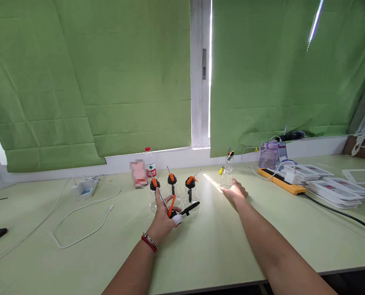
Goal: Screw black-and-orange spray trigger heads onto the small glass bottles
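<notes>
On the pale green table (201, 250), the left hand (164, 219) is closed around a black-and-orange pump spout (182, 212), lifted just in front of 3 small clear bottles (173, 190) with black-and-orange tops. To the right, the right hand (236, 191) is spread, fingers loose and gripping nothing, beside a clear capless bottle (227, 174) standing in a sunlit patch. Farther right lie a yellow power strip (279, 180) and stacked cards (336, 186).

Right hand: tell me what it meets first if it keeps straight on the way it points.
Probably the small clear bottle with a black-and-yellow top, standing just beyond the right hand; whether they already touch is unclear.
</notes>
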A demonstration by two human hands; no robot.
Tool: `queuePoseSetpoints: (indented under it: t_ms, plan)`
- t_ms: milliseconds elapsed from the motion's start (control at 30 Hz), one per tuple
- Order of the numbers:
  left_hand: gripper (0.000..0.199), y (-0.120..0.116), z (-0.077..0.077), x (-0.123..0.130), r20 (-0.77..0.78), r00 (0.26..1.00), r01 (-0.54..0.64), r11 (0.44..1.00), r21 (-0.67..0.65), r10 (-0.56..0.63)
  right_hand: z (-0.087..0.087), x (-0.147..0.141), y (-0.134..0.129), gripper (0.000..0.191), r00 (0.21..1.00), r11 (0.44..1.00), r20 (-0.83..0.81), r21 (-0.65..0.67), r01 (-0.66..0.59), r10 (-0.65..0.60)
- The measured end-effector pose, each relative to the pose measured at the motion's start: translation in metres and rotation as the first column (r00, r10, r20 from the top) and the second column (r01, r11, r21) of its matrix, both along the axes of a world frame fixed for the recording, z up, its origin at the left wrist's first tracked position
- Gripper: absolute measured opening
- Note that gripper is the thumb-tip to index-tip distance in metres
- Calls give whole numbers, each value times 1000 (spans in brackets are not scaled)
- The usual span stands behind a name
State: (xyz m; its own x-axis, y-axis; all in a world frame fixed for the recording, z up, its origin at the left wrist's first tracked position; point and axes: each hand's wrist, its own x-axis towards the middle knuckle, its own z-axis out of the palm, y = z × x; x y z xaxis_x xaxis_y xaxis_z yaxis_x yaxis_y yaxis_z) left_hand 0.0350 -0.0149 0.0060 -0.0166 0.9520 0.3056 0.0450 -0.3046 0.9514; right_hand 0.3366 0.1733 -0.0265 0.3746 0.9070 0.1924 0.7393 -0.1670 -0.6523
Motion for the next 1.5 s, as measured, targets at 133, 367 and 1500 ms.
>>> queuePoseSetpoints:
  t_ms: [133,367,1500]
  plan:
    - [125,2,-1,-1,54,999,1,1000,20,-2,-2,3,-2,71,997,998,-80,56,-18,23]
    - [56,0,8,-5,31,999,44,991,-128,-41,-5,10,-13,80,906,987,-403,134,-84,132]
    - [19,8,6,-23,71,948,-303,950,-79,309,45,-18,-128,40,109,382,-785,171,-908,610]
